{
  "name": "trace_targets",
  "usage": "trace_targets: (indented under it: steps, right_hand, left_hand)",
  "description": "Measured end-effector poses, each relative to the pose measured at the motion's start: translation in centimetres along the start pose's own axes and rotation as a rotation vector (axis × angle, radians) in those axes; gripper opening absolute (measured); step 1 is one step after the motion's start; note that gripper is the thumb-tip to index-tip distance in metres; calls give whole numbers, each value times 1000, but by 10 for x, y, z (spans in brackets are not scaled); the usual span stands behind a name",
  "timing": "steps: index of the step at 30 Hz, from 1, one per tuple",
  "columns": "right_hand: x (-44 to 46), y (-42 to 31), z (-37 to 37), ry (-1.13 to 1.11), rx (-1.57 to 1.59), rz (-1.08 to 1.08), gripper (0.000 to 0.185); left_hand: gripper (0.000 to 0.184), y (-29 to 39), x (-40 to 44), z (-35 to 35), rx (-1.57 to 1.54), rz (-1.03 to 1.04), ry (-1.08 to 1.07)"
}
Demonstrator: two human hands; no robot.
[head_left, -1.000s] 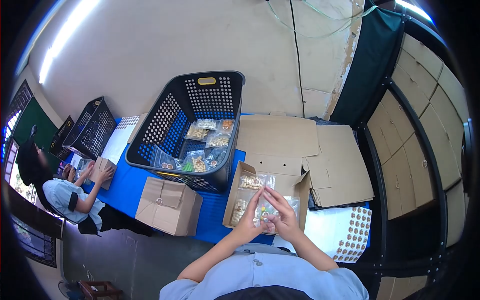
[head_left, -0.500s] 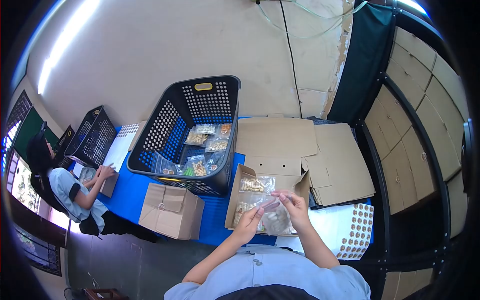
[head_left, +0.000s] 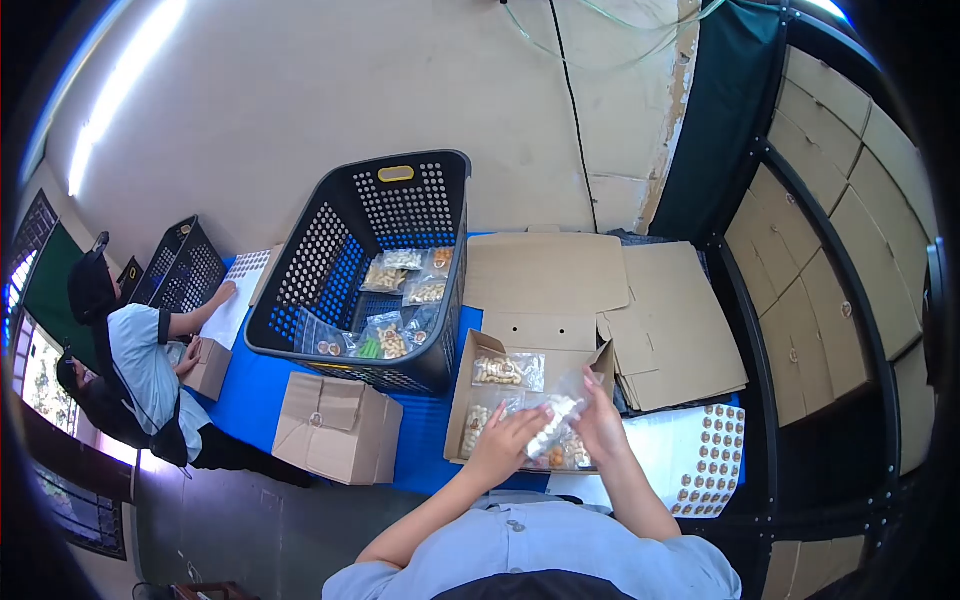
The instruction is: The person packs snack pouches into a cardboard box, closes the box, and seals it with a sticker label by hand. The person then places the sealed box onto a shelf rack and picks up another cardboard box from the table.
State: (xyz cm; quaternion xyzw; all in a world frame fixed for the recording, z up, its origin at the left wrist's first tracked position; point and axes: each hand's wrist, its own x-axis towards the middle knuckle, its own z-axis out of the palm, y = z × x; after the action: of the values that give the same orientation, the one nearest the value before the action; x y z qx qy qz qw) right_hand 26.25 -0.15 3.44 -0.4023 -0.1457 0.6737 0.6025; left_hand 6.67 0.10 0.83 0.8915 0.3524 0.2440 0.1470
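A clear plastic bag of whitish pieces (head_left: 553, 422) is between my two hands, above an open cardboard box (head_left: 457, 428). My right hand (head_left: 602, 428) grips the bag's right side, thumb up near its top edge. My left hand (head_left: 503, 445) presses its fingers against the bag's left side. Inside the box lie a bag of pale curled pieces (head_left: 508, 371) at the back and another bag (head_left: 474, 430) at the left. Orange pieces (head_left: 556, 457) show low in the box, under the held bag; my hands hide part of the contents.
A black perforated basket (head_left: 450, 330) holding several filled bags stands behind left. A closed carton (head_left: 335, 430) sits on the blue table. Flattened cardboard (head_left: 680, 330) and a sticker sheet (head_left: 700, 460) lie right. At far left, a co-worker (head_left: 140, 350) touches a small box; another person is behind.
The held bag has turned from hanging down to lying tilted between my hands. My left hand has moved flat against it. The co-worker has reached an arm towards the far sticker sheet.
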Motion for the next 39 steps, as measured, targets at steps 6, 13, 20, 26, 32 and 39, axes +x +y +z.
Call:
trace_targets:
  steps: [6, 13, 20, 26, 32, 39]
  right_hand:
    - [39, -1, -50, -214, -471, -79, 46]
    - [100, 34, -84, 74, -348, -10, 29]
    - [97, 55, -72, 470, -1442, -490, 76]
    - [89, 60, -41, 462, -1676, -761, 62]
    - [111, 81, -59, -168, -1741, -364, 52]
    - [122, 80, -60, -33, -1690, -533, 55]
  left_hand:
    - [45, -62, -7, 36, -1199, -713, -21]
    - [61, -77, 22, 44, -1117, -730, 366]
    - [50, -34, 29, -25, -603, -433, 434]
    - [57, -44, 8, -60, -858, -213, 417]
    - [60, -41, -5, -113, -794, -155, 364]
    - [35, -51, 20, -185, -600, -17, 387]
